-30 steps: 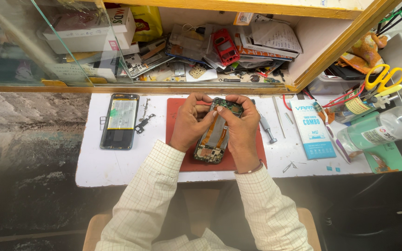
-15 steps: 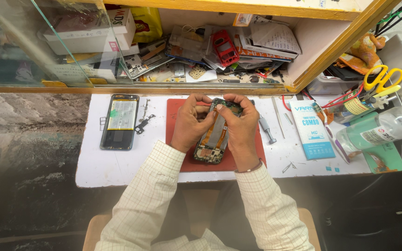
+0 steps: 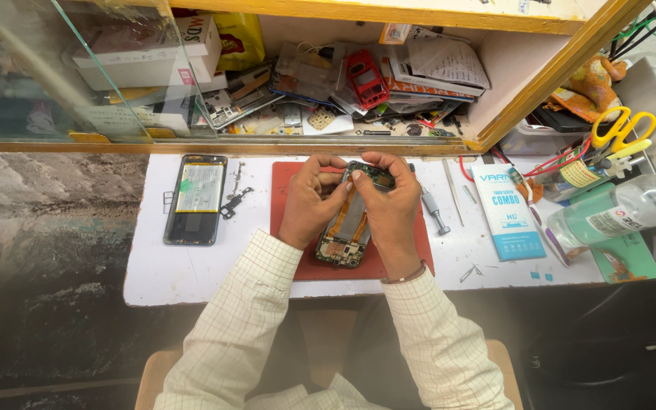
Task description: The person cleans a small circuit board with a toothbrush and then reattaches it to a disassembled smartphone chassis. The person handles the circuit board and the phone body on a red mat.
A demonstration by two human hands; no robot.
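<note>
An opened phone body (image 3: 345,231) with its circuit boards and orange flex cables bare lies on a red mat (image 3: 298,262) on the white worktop. My left hand (image 3: 310,201) and my right hand (image 3: 387,205) are both on it. Their fingertips meet at the phone's far end, pinching a small dark green board (image 3: 364,171) there. A thin red-tipped tool seems to run between the fingers, but it is too small to be sure. Both wrists rest on the mat, in checked sleeves.
A phone back half with a battery (image 3: 196,198) and small metal parts (image 3: 232,203) lie left of the mat. Right of it: a screwdriver (image 3: 433,212), a blue box (image 3: 507,211), a clear bottle (image 3: 616,214), yellow scissors (image 3: 621,129). A cluttered shelf (image 3: 358,91) stands behind.
My fingers have shifted slightly at the phone's far end and closed nearer together on the small board. The phone and everything else stayed in place.
</note>
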